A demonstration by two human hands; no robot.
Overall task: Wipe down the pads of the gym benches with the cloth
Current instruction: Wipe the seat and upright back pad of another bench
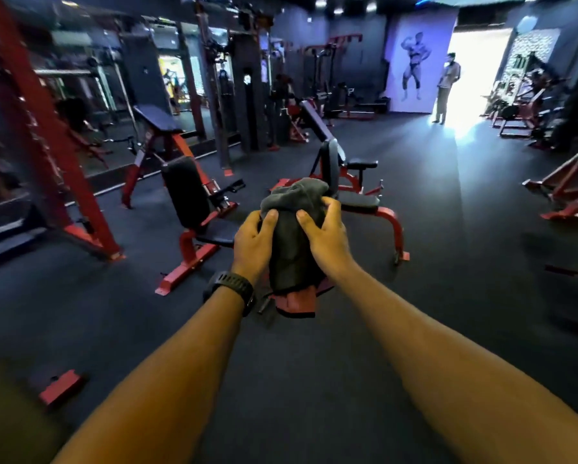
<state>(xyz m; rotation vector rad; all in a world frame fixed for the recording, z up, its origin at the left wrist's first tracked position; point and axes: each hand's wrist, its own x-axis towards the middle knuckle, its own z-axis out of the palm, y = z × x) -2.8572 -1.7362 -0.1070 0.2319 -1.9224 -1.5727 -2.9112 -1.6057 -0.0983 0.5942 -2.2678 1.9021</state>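
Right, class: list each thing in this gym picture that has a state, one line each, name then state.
cloth: bunched, held up off the benches
left hand: gripping the cloth
right hand: gripping the cloth
watch: strapped on left wrist
nearest bench: back pad upright, not being wiped

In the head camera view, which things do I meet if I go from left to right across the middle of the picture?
Red rack post → bench with upright black pad → left hand → grey cloth → right hand → standing person by the bright doorway.
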